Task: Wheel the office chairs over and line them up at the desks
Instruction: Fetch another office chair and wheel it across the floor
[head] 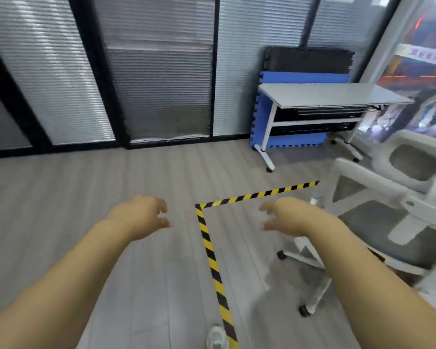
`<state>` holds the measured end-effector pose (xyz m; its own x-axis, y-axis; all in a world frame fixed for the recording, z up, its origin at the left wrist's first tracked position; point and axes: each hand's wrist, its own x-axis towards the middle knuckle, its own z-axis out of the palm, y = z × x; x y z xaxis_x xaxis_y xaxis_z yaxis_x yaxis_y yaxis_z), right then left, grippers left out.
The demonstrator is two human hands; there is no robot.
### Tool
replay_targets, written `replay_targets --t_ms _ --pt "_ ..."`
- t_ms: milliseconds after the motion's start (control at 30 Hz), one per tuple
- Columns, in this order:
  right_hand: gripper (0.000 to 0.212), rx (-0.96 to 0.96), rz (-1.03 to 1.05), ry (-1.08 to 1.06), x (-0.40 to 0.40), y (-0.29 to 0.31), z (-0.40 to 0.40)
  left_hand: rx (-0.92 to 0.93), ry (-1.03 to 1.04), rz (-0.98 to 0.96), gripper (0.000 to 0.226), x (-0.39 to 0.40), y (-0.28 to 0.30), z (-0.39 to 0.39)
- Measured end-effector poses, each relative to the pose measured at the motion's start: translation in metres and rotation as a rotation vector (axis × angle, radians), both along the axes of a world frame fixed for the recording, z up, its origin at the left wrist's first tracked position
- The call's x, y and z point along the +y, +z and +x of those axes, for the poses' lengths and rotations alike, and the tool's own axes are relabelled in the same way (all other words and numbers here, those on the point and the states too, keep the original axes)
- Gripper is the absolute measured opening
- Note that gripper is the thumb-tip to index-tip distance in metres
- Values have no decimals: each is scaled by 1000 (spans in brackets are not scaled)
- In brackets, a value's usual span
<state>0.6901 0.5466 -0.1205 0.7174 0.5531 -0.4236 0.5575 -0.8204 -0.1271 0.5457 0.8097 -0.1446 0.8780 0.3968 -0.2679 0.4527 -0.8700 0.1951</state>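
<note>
Bare forearms reach out over the grey wood-grain plank floor [111, 177], and both hands hang in the air, touching nothing. On the left hand [142, 215] the fingers are loosely curled and the grip holds nothing; the right hand [285, 216] is the same, relaxed and empty. Below them a pale sneaker [216, 337] stands beside the yellow-and-black striped hazard tape [213, 258], which runs up the floor and turns a corner to the right. Just right of the right forearm sits the white-framed office chair with grey mesh seat and black castors [398, 222], blurred. Farther back stands the white rectangular counter on castored legs [332, 95], well apart from the chair, with blue and black foam mats [263, 107] leaning behind it against slatted blinds [161, 71].
</note>
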Motion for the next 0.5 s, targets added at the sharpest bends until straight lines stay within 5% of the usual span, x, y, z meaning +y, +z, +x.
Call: replay_targets --t_ms 500 --pt "59 -30 1 724 374 3 -13 3 705 13 49 218 9 -162"
